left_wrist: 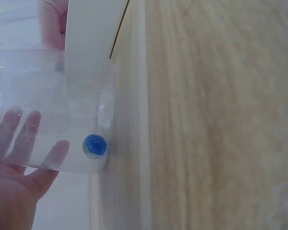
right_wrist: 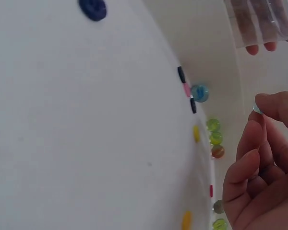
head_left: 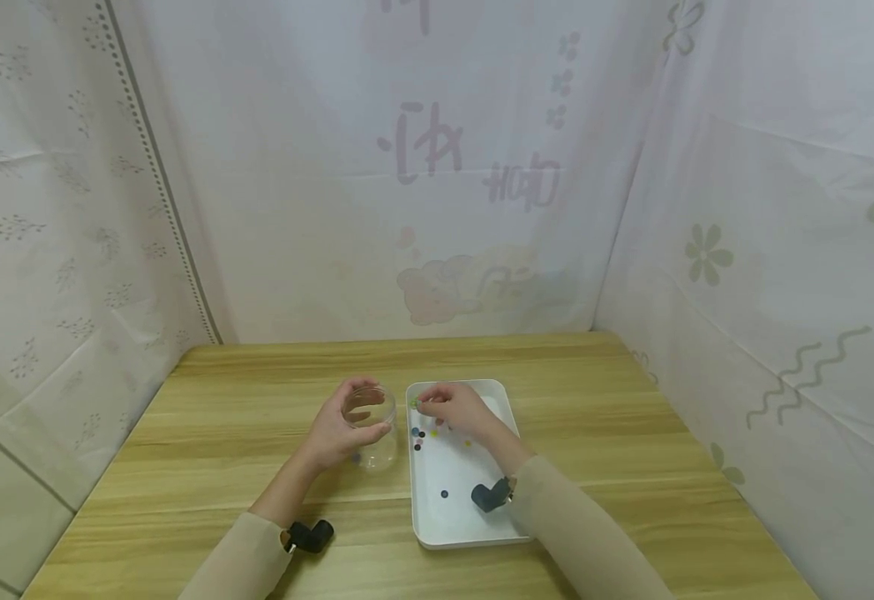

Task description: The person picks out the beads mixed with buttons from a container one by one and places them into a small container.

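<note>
My left hand [head_left: 332, 429] grips a clear plastic jar [head_left: 380, 452] around its upper part, fingers behind and thumb in front. The jar stands upright with its mouth open, left of the white tray [head_left: 457, 533]. A blue marble [left_wrist: 95, 145] lies at the jar's bottom. Over the tray's far left part, my right hand [head_left: 457, 406] pinches a small pale glass marble [right_wrist: 257, 109] between thumb and forefinger; most of it is hidden by the fingertips. Below that hand lie green marbles [right_wrist: 213, 125], an orange marble [right_wrist: 218, 152] and a light blue marble [right_wrist: 200, 93].
Flat buttons also lie in the tray: a dark blue button [right_wrist: 93, 8] near its front, a yellow button [right_wrist: 196, 133], a pink button [right_wrist: 186, 89] and black ones. The wooden table [head_left: 257, 400] is bordered by hanging printed curtains [head_left: 377, 208].
</note>
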The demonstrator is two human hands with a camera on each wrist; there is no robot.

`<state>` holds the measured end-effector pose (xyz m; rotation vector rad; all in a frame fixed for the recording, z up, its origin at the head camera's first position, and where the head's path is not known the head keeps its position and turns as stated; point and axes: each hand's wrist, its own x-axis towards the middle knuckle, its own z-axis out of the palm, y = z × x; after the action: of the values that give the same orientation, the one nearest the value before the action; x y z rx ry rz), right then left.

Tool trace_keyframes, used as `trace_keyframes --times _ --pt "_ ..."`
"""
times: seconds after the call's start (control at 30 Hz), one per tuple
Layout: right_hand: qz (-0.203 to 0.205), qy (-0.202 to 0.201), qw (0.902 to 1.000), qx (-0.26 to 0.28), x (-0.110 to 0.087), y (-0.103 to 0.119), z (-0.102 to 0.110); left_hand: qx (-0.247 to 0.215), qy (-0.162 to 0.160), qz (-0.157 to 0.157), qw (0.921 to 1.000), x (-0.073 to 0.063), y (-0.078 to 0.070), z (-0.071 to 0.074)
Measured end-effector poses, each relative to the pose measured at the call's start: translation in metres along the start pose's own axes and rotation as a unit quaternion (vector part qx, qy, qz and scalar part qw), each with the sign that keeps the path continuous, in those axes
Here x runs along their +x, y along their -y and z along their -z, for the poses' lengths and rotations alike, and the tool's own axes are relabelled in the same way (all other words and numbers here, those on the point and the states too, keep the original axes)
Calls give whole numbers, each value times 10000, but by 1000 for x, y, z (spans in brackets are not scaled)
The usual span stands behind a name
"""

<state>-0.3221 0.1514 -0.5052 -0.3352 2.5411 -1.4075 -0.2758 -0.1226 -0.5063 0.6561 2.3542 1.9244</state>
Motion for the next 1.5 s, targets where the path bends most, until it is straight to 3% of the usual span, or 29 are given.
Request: trace_keyframes --times 0.27,0.73,1.23,1.5 --pt "-52 -61 9989 466 0 9 11 23 -38 -7 10000 0 0 0" --pt "290 53 9920 1229 -3 36 17 86 -34 -22 10000 0 -1 -1" --pt "874 316 9859 1391 -5 67 -2 76 -50 -5 10000 -1 0 -1" --pt "888 429 9866 1298 -5 81 -9 72 -48 -24 10000 -1 -1 -1"
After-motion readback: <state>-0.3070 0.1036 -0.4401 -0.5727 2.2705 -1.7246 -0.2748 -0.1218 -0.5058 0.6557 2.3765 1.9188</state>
